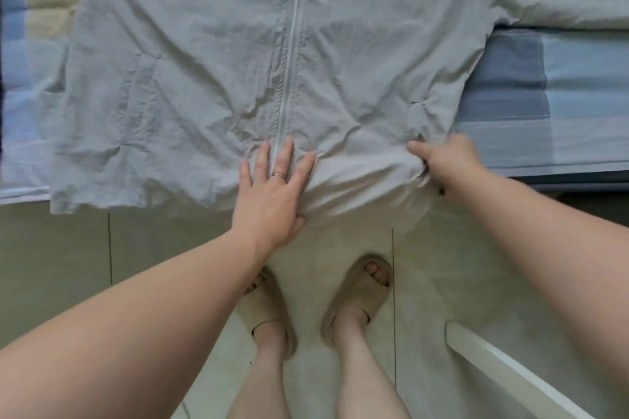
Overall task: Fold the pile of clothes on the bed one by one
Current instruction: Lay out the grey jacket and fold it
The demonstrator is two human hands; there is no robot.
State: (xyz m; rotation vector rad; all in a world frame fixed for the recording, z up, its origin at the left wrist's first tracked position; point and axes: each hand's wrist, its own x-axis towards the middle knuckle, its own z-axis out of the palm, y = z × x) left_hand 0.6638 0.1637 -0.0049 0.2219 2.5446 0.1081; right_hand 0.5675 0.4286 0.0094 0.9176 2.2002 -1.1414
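A light grey zip-up jacket point(211, 54) lies spread front-up on the bed, its hem hanging over the near edge and white lettering on its chest at the upper right. My left hand point(272, 190) lies flat on the hem at the zipper, fingers straight and spread, thumb tucked under the fabric. My right hand point(446, 163) grips the bunched hem corner at the jacket's right side, the thumb lying on top of the cloth. One sleeve runs off to the upper right. No other clothes show.
The bed carries a sheet with blue, grey and beige blocks point(531, 85). Below the bed edge is pale tiled floor point(68, 265), my two feet in beige slides point(360, 296), and a white bar point(503, 371) at the lower right.
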